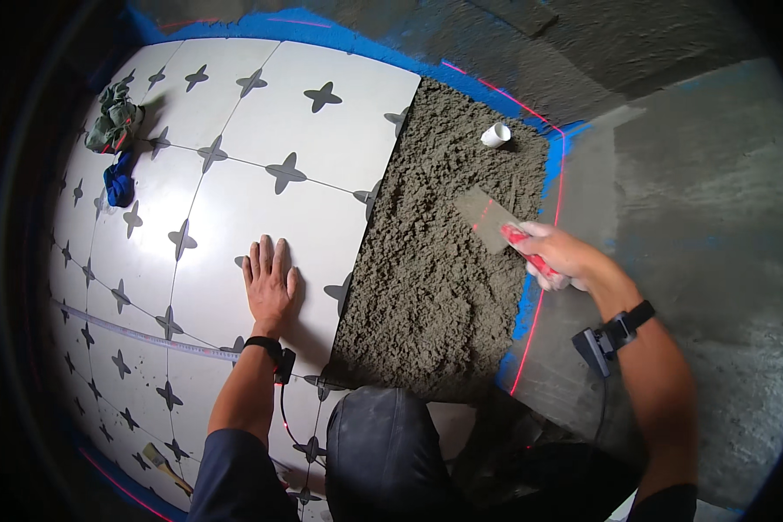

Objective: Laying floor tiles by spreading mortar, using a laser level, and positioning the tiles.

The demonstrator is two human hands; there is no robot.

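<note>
My right hand [558,258] is closed round the red handle of a trowel [487,215]. Its flat, broad blade lies over the rough grey mortar bed [431,261], close to the right wall. My left hand [271,280] rests flat with fingers spread on a white floor tile [261,209] with dark four-petal motifs, left of the mortar. A white pipe stub [496,135] pokes up from the mortar at its far end. Both wrists carry strapped-on devices. The palm of my left hand is hidden.
Laid tiles cover the left side, carrying a tape measure [148,337], a grey-green rag [113,120], a blue cloth [119,180] and a brush [167,468]. A blue coating edges the far wall base, and a red laser line [561,187] runs along the walls. My knee [387,452] is at the mortar's near edge.
</note>
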